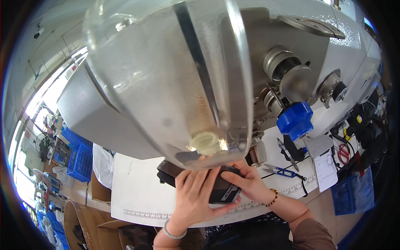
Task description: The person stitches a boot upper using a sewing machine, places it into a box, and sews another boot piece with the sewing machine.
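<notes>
A black fabric bag or pouch (pixel 221 195) with pale lettering on its side lies under the head of a large sewing machine (pixel 108 133). My left hand (pixel 191 202) rests over it, fingers across the top and thumb along the near side. At its right end, my right hand (pixel 252 183) grips the edge, with the thumb on top and fingers curled beyond. A clear plastic shield (pixel 246 75) hangs in front of the machine. It blurs the needle area, and the far fingertips are partly hidden there.
On the white table (pixel 137 187), a ruler strip (pixel 146 212) runs along the near edge. Blue-handled thread snips (pixel 284 172), a dark slim tool (pixel 287 154) and a written sheet (pixel 326 171) lie right. Cardboard boxes (pixel 85 221) stand left; a blue crate (pixel 343 196) stands right.
</notes>
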### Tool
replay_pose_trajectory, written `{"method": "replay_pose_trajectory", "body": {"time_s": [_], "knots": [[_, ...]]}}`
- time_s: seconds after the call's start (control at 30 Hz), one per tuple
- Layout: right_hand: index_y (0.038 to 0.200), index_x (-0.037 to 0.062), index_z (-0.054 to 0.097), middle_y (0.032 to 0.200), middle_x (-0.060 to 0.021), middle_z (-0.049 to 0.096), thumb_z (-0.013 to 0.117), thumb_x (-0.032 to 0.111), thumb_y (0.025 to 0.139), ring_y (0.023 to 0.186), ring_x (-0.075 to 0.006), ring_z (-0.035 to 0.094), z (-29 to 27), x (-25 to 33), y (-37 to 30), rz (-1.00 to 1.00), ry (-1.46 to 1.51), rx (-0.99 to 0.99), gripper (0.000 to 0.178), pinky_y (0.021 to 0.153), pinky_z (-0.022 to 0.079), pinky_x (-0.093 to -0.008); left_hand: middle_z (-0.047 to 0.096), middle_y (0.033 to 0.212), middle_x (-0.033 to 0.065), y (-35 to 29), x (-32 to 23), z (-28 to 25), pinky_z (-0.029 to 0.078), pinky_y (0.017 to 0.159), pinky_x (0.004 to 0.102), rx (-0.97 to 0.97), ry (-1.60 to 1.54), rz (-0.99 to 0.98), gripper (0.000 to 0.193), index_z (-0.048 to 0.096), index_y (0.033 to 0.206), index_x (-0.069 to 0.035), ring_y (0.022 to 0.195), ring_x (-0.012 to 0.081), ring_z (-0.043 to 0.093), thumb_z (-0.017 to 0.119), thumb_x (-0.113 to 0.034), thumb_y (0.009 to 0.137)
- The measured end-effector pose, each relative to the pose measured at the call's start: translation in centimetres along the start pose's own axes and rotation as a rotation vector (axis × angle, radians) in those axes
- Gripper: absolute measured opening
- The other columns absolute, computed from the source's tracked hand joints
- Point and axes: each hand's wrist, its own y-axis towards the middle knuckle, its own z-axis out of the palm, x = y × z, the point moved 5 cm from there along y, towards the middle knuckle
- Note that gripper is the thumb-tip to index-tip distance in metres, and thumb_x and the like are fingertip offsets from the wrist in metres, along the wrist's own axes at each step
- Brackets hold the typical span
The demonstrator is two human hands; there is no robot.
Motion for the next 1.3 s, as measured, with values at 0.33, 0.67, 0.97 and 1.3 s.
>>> {"method": "replay_pose_trajectory", "body": {"time_s": [0.33, 0.67, 0.97, 1.3], "knots": [[0.101, 0.0016, 0.058, 0.09, -0.0079, 0.061, 0.059, 0.004, 0.082, 0.079, -0.0162, 0.063, -0.7, 5.2, -3.7, -1.066, -1.51, -0.168, 0.019, 0.06, 0.049, -0.0215, 0.063, 0.099, 0.0099, -1.2, 0.7, 2.1, 0.043, 0.086, 0.0395, -0.365, 0.106, 0.047, 0.029, 0.067, 0.092, 0.0, 0.099, 0.0275, 0.061, 0.062, -0.012, 0.066], [0.096, 0.0036, 0.063, 0.098, -0.0052, 0.06, 0.065, 0.007, 0.073, 0.092, -0.0185, 0.06, -0.2, 5.9, -2.8, -1.35, -1.45, 0.202, 0.023, 0.069, 0.053, -0.0246, 0.064, 0.101, 0.0045, -0.7, 0.9, 1.6, 0.047, 0.082, 0.0315, -0.305, 0.114, 0.211, 0.036, 0.068, 0.096, -0.004, 0.096, 0.0182, 0.061, 0.061, -0.011, 0.061], [0.099, 0.0015, 0.062, 0.102, -0.007, 0.059, 0.065, 0.005, 0.071, 0.091, -0.0201, 0.061, -0.9, 5.5, -1.4, -1.329, -1.403, 0.161, 0.027, 0.069, 0.053, -0.0264, 0.064, 0.104, 0.0023, 0.5, 1.9, 1.6, 0.046, 0.08, 0.0293, -0.341, 0.113, 0.224, 0.046, 0.069, 0.098, -0.005, 0.094, 0.0164, 0.061, 0.058, -0.008, 0.053], [0.097, 0.0052, 0.064, 0.094, -0.0054, 0.061, 0.06, -0.003, 0.073, 0.078, -0.0137, 0.057, -3.5, 7.5, 0.1, -0.93, -0.965, -0.151, 0.026, 0.062, 0.045, -0.0269, 0.06, 0.093, -0.0004, 0.9, 5.9, 2.9, 0.046, 0.071, 0.0329, -0.454, 0.001, 0.337, 0.046, 0.072, 0.09, -0.011, 0.085, 0.0195, 0.059, 0.065, -0.012, 0.045]]}}
